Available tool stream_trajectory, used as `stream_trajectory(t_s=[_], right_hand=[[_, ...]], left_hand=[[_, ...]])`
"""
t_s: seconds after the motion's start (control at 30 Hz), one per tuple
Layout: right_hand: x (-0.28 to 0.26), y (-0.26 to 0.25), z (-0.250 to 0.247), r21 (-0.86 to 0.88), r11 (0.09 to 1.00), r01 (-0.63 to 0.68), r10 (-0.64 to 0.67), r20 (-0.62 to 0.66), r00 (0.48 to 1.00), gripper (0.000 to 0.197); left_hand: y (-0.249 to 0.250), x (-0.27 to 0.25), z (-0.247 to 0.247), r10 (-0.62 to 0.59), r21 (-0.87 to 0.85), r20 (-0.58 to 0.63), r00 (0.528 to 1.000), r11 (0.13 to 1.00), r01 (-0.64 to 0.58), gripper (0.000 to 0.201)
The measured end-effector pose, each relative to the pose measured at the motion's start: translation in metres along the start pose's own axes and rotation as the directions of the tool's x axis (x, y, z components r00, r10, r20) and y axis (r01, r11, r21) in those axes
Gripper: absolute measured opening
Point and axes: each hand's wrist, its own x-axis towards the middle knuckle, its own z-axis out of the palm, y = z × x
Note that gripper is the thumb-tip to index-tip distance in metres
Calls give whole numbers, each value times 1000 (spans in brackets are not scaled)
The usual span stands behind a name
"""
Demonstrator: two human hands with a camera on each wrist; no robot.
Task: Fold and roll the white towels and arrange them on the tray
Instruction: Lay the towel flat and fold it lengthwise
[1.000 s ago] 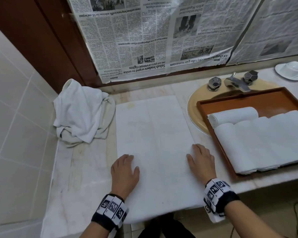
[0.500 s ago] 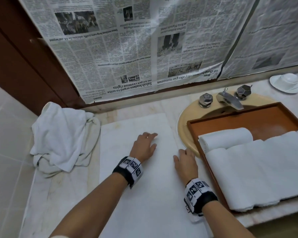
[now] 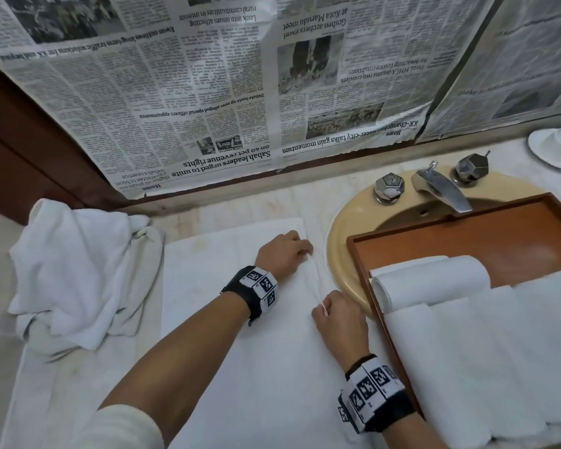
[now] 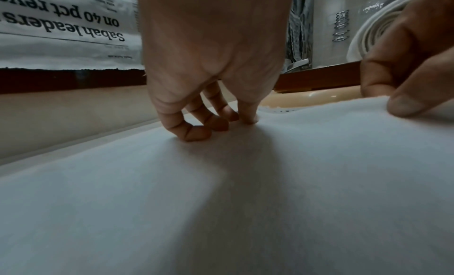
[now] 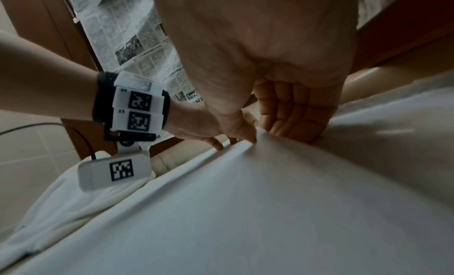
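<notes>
A white towel [image 3: 240, 351] lies spread flat on the marble counter. My left hand [image 3: 300, 251] pinches its right edge near the far corner, with the fingers curled down onto the cloth [image 4: 221, 121]. My right hand [image 3: 324, 311] pinches the same edge a little nearer to me, thumb against fingers [image 5: 260, 131]. Between the two hands the edge stands up in a low ridge. To the right, the brown tray [image 3: 467, 228] holds one rolled towel [image 3: 434, 280] at its far end and several more rolls [image 3: 499, 351] packed beside it.
A crumpled heap of white towels [image 3: 78, 280] sits at the counter's left end against the tiled wall. The tray rests over a beige sink [image 3: 344, 241] with a metal faucet [image 3: 441, 189]. A white cup and saucer [image 3: 557, 150] stand at the far right. Newspaper [image 3: 208, 92] covers the back wall.
Both hands left the towel's near end, where they lay flat, and moved forward and right to its right edge. They now pinch that edge and it has lifted slightly.
</notes>
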Motion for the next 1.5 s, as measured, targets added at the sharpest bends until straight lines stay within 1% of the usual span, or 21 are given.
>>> stream_trajectory(t_s=[0.07,0.13,0.2,0.23,0.3,0.33,0.43,0.53,0.6,0.67,0.73,0.83,0.93,1.0,1.07,1.1,1.17,1.23,1.3,1.43,1.5], right_hand=[[1,0,-3,100,994,-33,33,6,999,10],[5,3,-4,181,981,-67,63,30,998,12],[6,8,-7,201,974,-100,86,75,993,14],[6,11,-9,214,971,-111,95,85,992,11],[4,15,-12,261,959,-113,101,61,993,5],[3,16,-12,283,954,-99,98,19,995,7],[0,12,-11,269,961,-56,83,-89,993,8],[-2,10,-13,220,974,-49,65,-67,996,11],[-8,6,-17,199,979,-41,57,-78,995,15],[-19,-8,-22,196,981,15,9,-120,993,14],[-32,-32,-25,199,975,102,-75,-138,988,14],[-48,-78,-21,175,961,215,-201,-98,975,13],[-61,-123,-1,152,945,290,-289,-28,957,10],[-69,-148,19,147,928,343,-349,18,937,8],[-74,-167,43,126,919,374,-385,77,920,6],[-75,-174,55,107,923,369,-380,113,918,7],[-74,-180,79,69,940,333,-340,192,921,10],[-74,-181,96,40,950,309,-309,247,918,12],[-73,-180,107,45,956,290,-291,274,917,13],[-75,-177,114,56,957,285,-289,270,919,13],[-75,-175,115,71,955,288,-296,249,922,12]], left_hand=[[0,2,0,-1,-1,15,1000,1000,1,20],[-1,2,-1,-18,-16,16,1000,1000,18,20],[-3,0,1,-59,-30,-7,998,998,59,20],[-3,0,1,-82,-39,-23,996,996,81,20],[0,1,1,-119,-65,-50,992,991,116,19],[4,4,0,-127,-77,-61,990,990,122,19],[18,15,-3,-148,-158,-83,985,978,134,20],[25,18,-5,-174,-286,-125,977,949,132,22],[20,10,-6,-168,-351,-161,973,931,103,20],[8,-5,-10,-173,-425,-227,958,903,62,17],[-9,-25,-17,-183,-489,-320,930,872,3,17],[-38,-60,-37,-211,-552,-414,885,832,-60,19],[-74,-94,-57,-285,-592,-459,841,804,-51,19],[-100,-116,-63,-346,-599,-475,809,801,-9,19],[-125,-134,-60,-416,-607,-457,786,792,67,21],[-136,-141,-54,-444,-607,-430,786,787,113,23],[-154,-153,-41,-488,-592,-366,792,779,207,26],[-167,-160,-29,-549,-607,-342,762,748,267,30],[-169,-163,-26,-590,-649,-333,736,709,275,29],[-166,-164,-35,-637,-708,-254,728,635,308,17],[-163,-164,-37,-640,-749,-198,743,588,306,23]])
